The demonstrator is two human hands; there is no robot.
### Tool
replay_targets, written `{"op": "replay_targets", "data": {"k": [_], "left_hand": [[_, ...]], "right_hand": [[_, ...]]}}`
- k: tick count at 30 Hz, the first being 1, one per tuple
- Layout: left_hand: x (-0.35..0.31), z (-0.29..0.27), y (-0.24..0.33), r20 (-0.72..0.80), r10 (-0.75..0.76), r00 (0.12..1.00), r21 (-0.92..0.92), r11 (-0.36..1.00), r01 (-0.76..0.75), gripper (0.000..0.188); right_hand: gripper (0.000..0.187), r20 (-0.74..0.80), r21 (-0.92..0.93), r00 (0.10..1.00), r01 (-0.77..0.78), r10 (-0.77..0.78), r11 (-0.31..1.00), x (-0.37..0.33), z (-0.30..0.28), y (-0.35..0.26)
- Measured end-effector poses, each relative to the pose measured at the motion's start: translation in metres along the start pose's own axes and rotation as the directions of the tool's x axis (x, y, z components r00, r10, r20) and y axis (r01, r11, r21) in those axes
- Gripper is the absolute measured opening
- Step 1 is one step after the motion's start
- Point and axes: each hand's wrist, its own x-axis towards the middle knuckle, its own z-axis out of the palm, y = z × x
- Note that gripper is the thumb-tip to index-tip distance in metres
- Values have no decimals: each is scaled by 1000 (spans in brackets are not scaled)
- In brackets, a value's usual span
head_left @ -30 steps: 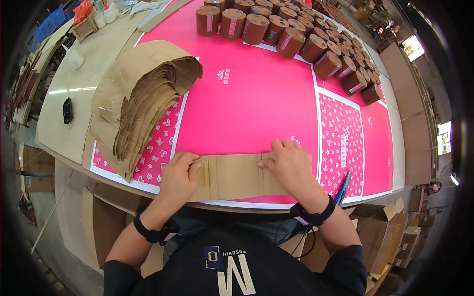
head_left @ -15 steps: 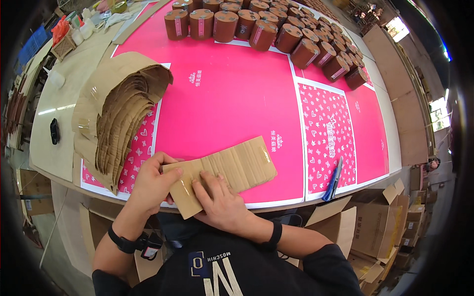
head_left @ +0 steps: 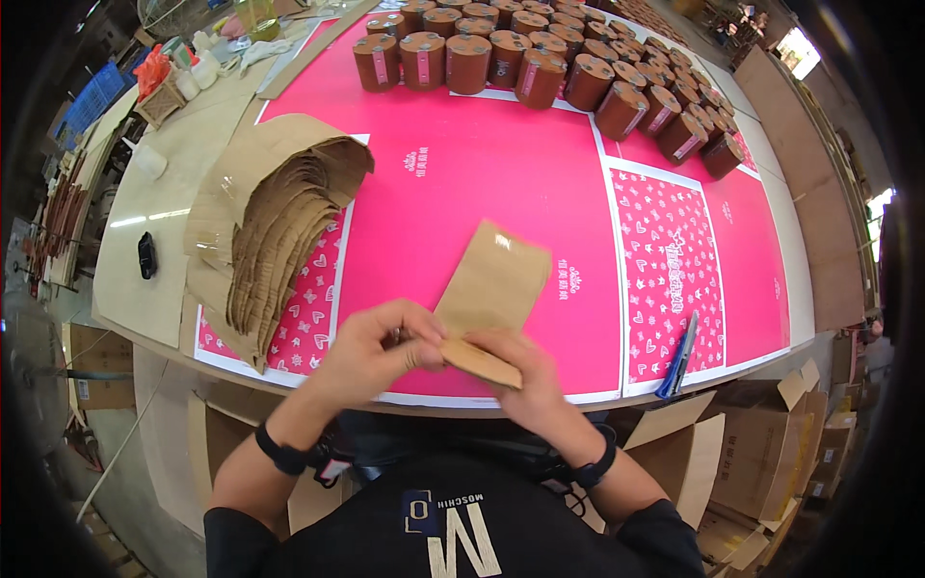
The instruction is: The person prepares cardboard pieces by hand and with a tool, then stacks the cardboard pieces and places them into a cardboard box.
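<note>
A brown cardboard strip (head_left: pixel 496 279) is bent over near the table's front edge, its long flat part slanting away from me over the pink sheet. My left hand (head_left: pixel 378 349) pinches the near left end of the fold. My right hand (head_left: pixel 525 371) is closed around the folded near part, slightly blurred, with its fingers across the cardboard. To the left, a curved stack of brown cardboard sheets (head_left: pixel 275 231) stands with clear tape on its outer sheet. A blue utility knife (head_left: pixel 680 356) lies to the right of my hands.
Rows of brown round boxes (head_left: pixel 540 77) stand at the back. Pink printed sheets (head_left: pixel 462 183) cover the table. A black object (head_left: pixel 146 255) and a white bottle (head_left: pixel 145 159) lie at left. Open cartons (head_left: pixel 752 443) sit below the right edge.
The cardboard strip, spread out flat before, is now folded at its near part and tilted more away from me. My right hand has moved onto the fold. The view has shifted slightly.
</note>
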Motion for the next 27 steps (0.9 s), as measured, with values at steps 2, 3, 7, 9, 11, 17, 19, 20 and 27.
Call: {"op": "replay_targets", "data": {"k": [2,3,7,9,11,17,19,20,27], "left_hand": [[-21,16,5,32,262,964,414,875,-252,15],[-28,20,-5,26,259,966,414,876,-246,15],[-42,26,-63,-162,385,909,515,819,-255,22],[-43,30,-72,-176,412,894,595,768,-238,24],[-44,29,-80,-161,445,881,629,734,-256,23],[-33,34,-62,-266,279,923,683,730,-24,23],[-24,30,-52,-281,237,930,716,697,38,25],[-16,26,-46,-172,453,875,814,565,-133,26],[-19,13,-64,-190,541,819,732,634,-249,27]], "right_hand": [[54,72,-467,931,349,-358,813,13,-23,-10],[58,78,-456,931,351,-356,818,15,-24,-10],[47,130,-512,900,420,-416,749,-2,-5,-9],[42,176,-498,881,465,-440,732,-16,-1,2],[27,157,-505,879,463,-450,728,-19,5,4],[13,63,-458,997,62,-37,887,-7,4,-6],[12,42,-383,999,-4,21,924,4,3,-6],[11,23,-307,996,-71,82,949,9,2,-6],[59,174,-514,882,461,-438,723,26,-13,-5]]}}
